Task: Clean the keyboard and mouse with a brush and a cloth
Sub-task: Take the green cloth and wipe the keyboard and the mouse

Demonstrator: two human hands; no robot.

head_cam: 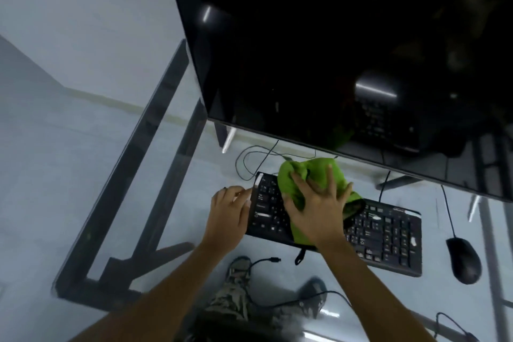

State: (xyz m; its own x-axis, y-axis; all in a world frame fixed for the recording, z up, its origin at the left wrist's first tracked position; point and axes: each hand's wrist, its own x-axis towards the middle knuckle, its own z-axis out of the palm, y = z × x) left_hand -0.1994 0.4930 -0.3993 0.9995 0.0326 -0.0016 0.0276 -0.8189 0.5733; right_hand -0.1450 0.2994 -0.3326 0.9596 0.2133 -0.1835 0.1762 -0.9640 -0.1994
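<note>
Head view: cloth (311, 175) lies under right hand (319, 203) on keyboard (388, 236).

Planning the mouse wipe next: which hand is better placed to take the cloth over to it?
Right, probably. The right hand already presses the green cloth on the keyboard, nearer the mouse; the left hand steadies the keyboard's far end.

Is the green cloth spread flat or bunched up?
Bunched up: the cloth sits crumpled under the right hand on the keyboard.
</note>
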